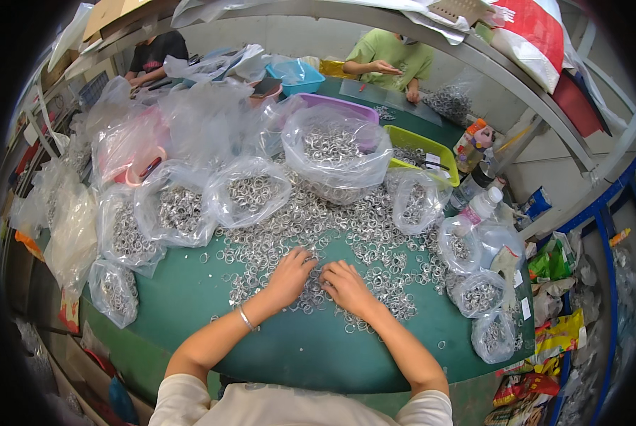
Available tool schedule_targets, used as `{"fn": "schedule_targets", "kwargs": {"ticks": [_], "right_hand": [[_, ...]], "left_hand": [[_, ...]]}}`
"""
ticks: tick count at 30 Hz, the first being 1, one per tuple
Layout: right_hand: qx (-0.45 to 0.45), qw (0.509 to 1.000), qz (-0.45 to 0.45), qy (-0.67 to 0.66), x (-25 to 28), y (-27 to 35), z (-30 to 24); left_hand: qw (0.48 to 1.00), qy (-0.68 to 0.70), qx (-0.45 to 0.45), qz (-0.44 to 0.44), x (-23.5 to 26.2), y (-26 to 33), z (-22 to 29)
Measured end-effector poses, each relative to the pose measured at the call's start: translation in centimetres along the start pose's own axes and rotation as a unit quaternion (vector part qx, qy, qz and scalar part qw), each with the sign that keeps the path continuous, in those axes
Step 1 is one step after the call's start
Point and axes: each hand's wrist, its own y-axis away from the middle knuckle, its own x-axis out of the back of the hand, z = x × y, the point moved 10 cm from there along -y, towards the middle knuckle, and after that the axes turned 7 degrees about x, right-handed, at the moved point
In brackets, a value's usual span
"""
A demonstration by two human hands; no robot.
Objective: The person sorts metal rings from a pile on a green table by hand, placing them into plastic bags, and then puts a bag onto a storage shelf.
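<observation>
A wide heap of small silver metal rings (318,220) spreads over the green table. Both my hands are at its near side, close together, with rings between them. My left hand (289,275), below a silver bangle (245,318) on the wrist, has its fingers bent inward and down among the rings. Facing it, my right hand (346,285) has its fingers curled toward the left one. Whatever the fingertips hold is too small and too covered to make out. Loose rings (396,302) lie to the right of my right hand.
Clear plastic bags of rings stand around the heap: a large one (336,153) behind, several at left (179,206) and right (481,292). A lime-green tray (442,153) and bottles (483,204) stand at back right. Two people (396,60) sit beyond, under a metal shelf frame (524,92).
</observation>
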Motion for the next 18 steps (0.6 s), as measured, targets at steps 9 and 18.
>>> {"fn": "schedule_targets", "kwargs": {"ticks": [9, 18], "right_hand": [[-0.229, 0.877, 0.332, 0.261, 28.5, -1.0, 12.0], [-0.225, 0.854, 0.207, 0.422, 26.1, -5.4, 14.3]], "left_hand": [[1.0, -0.021, 0.006, 0.019, 0.3, 1.0, 1.7], [1.0, -0.008, -0.01, 0.015, -0.5, 1.0, 1.7]]}}
